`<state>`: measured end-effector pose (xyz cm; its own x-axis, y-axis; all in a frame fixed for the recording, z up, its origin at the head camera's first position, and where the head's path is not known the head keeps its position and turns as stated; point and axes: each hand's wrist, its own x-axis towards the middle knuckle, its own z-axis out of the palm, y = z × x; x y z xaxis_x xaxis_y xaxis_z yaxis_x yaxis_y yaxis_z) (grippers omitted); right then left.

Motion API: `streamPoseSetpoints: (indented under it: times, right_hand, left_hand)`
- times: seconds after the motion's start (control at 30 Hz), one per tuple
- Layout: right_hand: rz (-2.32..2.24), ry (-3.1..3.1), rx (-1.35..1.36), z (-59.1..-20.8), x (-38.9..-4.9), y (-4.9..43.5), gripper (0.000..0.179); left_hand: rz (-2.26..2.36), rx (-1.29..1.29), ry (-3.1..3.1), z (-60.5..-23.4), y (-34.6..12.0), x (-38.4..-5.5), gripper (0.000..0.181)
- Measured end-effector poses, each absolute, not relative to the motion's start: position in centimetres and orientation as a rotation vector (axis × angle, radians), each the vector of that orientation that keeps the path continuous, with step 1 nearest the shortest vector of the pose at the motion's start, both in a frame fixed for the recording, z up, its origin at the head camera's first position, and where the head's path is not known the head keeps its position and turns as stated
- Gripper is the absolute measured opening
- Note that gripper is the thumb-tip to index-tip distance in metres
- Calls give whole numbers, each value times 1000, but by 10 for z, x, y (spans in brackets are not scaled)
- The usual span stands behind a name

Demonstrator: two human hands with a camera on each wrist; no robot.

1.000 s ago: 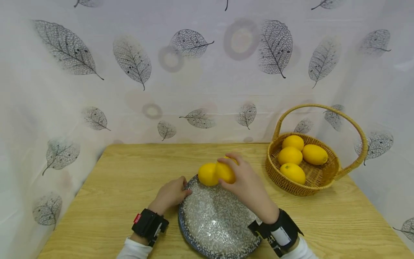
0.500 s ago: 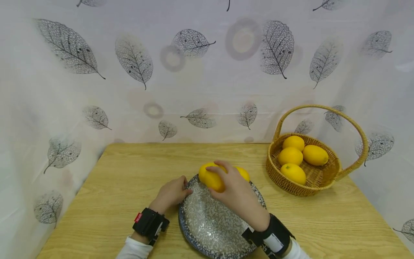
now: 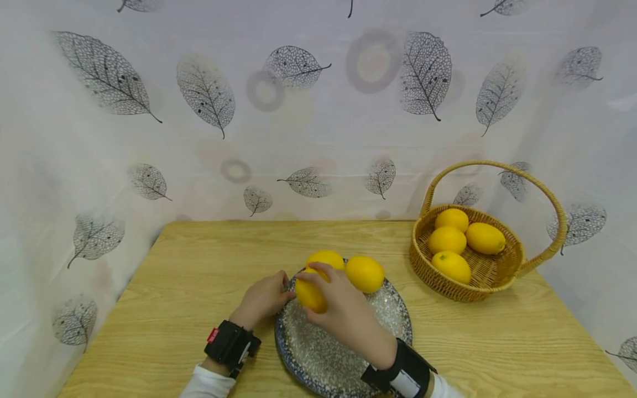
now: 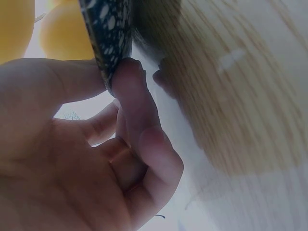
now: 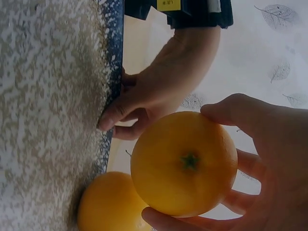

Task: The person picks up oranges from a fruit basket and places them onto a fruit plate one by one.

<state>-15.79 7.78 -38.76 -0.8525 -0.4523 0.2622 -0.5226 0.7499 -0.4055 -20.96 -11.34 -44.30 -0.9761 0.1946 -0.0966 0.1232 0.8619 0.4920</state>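
Note:
A speckled grey plate (image 3: 323,354) with a dark blue rim lies on the table. My left hand (image 3: 261,301) pinches its left rim, thumb above and curled index finger beneath, as the left wrist view shows. Over the plate's left part, my right hand (image 3: 348,315) grips a yellow lemon (image 3: 309,296) between thumb and fingers. In the right wrist view this lemon (image 5: 185,163) appears end-on with its green star-shaped stem end. Two more lemons sit at the plate's far side: one at the right (image 3: 365,274), the other partly hidden behind the held one (image 3: 325,258).
To the right stands a round wicker basket (image 3: 438,282) with a tall arched handle (image 3: 497,163) and several lemons (image 3: 450,267) inside. Behind the wooden table (image 3: 209,249) hangs a pale curtain (image 3: 308,132) printed with leaves.
My right hand has moved left and nearer over the plate, carrying its lemon. The lemon at the plate's far right has come into full view. The left hand keeps its place on the rim.

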Motion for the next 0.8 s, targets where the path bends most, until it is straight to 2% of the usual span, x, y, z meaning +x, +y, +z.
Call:
streamPoseSetpoints:
  times: [0.3, 0.8]
  right_hand:
    - [721, -2809, 845, -394, -155, 72, 55]
    - [651, -2839, 923, -409, -155, 64, 56]
  left_hand:
    - [753, 253, 2905, -441, -114, -210, 16]
    - [735, 251, 2920, -441, -114, -208, 15]
